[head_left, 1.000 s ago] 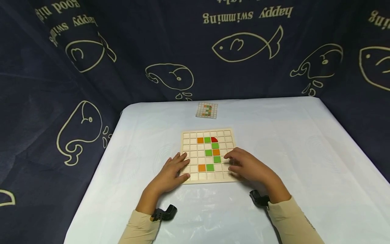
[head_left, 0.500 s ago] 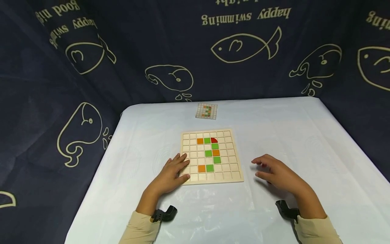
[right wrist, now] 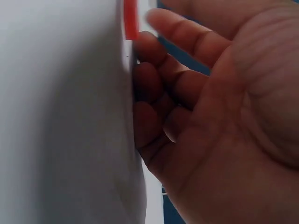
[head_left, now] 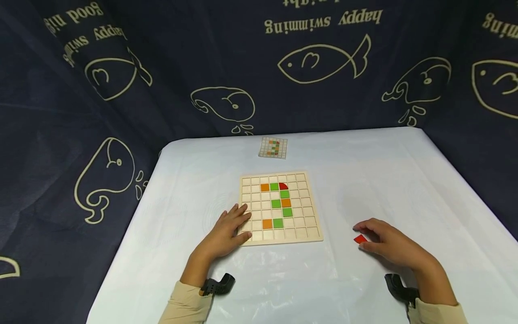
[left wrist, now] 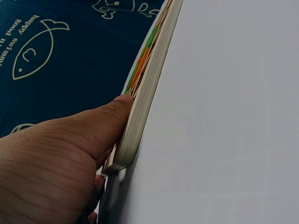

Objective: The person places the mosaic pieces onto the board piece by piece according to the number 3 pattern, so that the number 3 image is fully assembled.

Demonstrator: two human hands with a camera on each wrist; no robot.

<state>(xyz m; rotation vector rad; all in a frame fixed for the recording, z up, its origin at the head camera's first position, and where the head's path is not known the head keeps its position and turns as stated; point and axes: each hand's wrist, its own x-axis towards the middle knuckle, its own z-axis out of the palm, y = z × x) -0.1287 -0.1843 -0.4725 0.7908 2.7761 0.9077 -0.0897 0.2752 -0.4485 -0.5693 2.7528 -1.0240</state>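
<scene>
**Red tile on the table, right of the board**

Our right hand (head_left: pixel 394 249) rests with relaxed fingers (right wrist: pixel 156 51) beside a small red tile (head_left: pixel 359 239), touching its edge but not gripping it; the palm hides part of it. Our left hand (head_left: pixel 226 229) lies flat, fingers straight, on the wooden grid board's (head_left: pixel 311 236) near-left corner. A second ago the right hand was over the board; now it sits well right of it. The board holds orange, green and red tiles (head_left: pixel 276 203). Beyond it lies a pattern card (head_left: pixel 273 147), too small to read.

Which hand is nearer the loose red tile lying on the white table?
Right. The right hand sits beside the small red tile, fingertips at its edge; the left hand rests across the table on the wooden grid board.
</scene>
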